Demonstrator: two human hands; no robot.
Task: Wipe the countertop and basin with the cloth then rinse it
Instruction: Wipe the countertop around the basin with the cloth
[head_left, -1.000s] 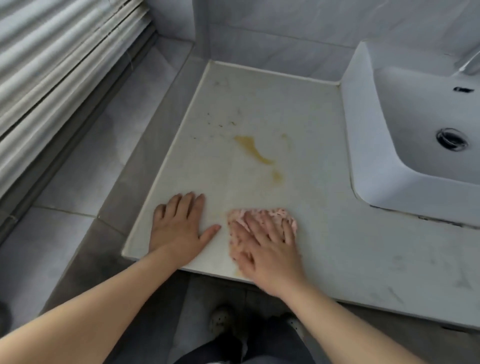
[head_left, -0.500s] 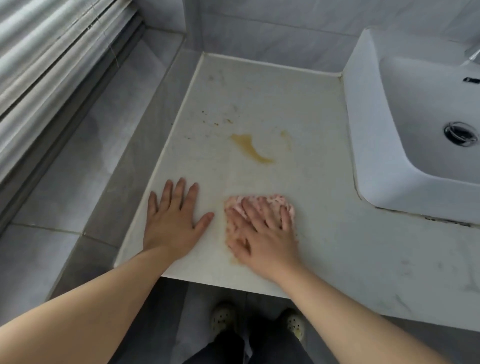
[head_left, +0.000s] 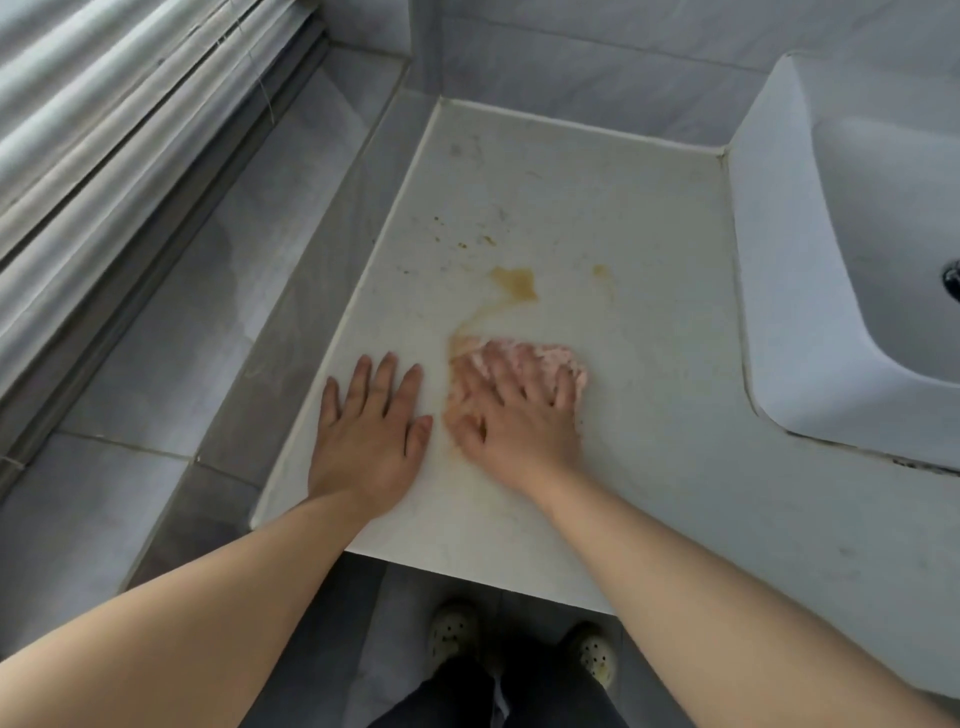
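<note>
Near the front edge of our pale countertop (head_left: 649, 395), our left hand (head_left: 366, 441) lies flat, fingers spread. Our right hand (head_left: 511, 431) presses flat on the pink cloth (head_left: 540, 353), at six o'clock from the brown stain (head_left: 517, 283). A soiled cloth could smear it wider. The white basin (head_left: 779, 312) sits at three o'clock, the blinds (head_left: 104, 130) at ten.

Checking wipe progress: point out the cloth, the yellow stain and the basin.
cloth (head_left: 548, 352), head view, exposed pink far edge.
yellow stain (head_left: 517, 283), head view, its darkest patch.
basin (head_left: 769, 244), head view, outer left wall.
</note>
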